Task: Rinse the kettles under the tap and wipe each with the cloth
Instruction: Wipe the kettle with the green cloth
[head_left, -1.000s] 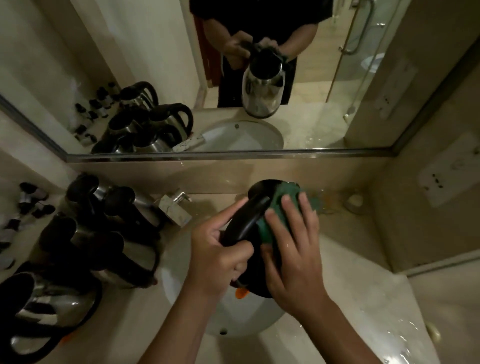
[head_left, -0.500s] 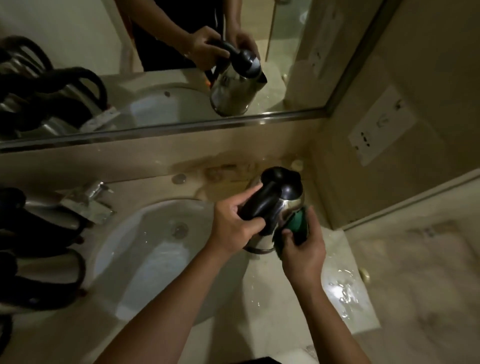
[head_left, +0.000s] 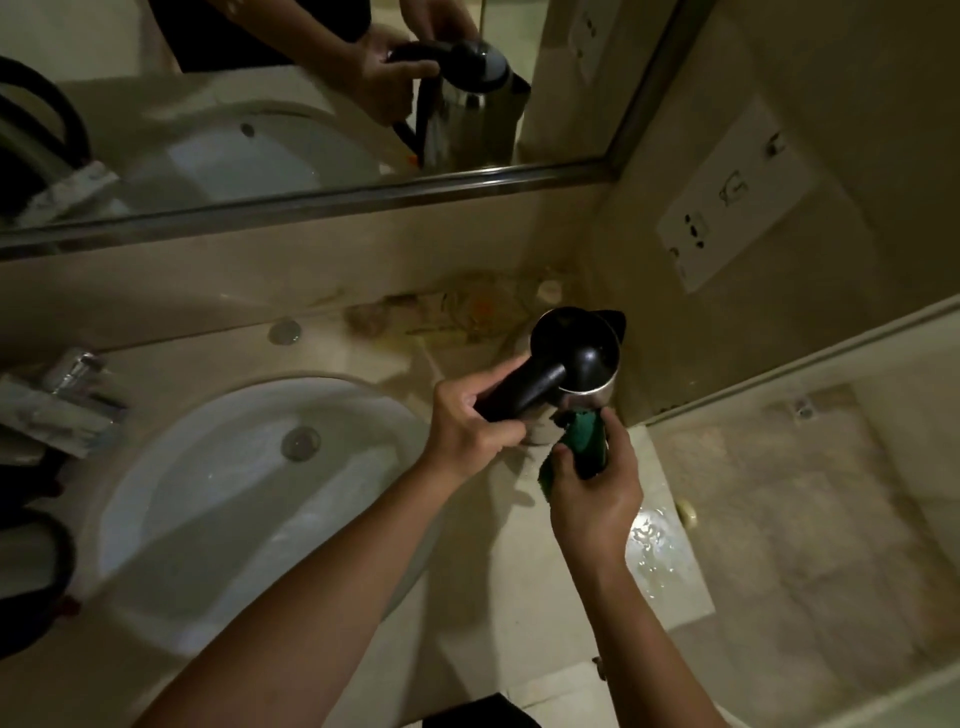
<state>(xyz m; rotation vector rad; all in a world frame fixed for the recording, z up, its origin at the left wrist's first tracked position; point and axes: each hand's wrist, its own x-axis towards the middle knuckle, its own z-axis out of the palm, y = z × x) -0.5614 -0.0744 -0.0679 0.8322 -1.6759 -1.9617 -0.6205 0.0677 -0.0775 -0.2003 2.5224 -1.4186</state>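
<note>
Nearest, the right hand (head_left: 592, 488) is curled round a bunched green cloth (head_left: 582, 441), whose upper end touches the lower steel wall of the kettle (head_left: 576, 364). Just beyond and to the left, the left hand (head_left: 467, 415) is wrapped fully round the kettle's black handle (head_left: 519, 389), fingers closed underneath and thumb on top. The kettle stands upright, lid shut, at the back right corner of the counter (head_left: 498, 571), to the right of the basin (head_left: 249, 467); whether its base rests on the counter is hidden by the hands.

Handling, as judged: the steel body is rigid and probably wet, hence slippery, so the handle is the sound place to grip and the body is best only pressed through the cloth. Held by the handle with the lid shut, it looks fairly light and probably drained. The cloth is soft and bunches easily; it should conform to the curved wall.

A puddle (head_left: 654, 545) lies on the counter right of the forearm. Farther left, the tap (head_left: 72, 379) sits beside the basin, and dark handles of other kettles (head_left: 36, 566) show at the frame's edge. Farthest, the mirror (head_left: 311, 130) reflects the left hand's grip on the handle.
</note>
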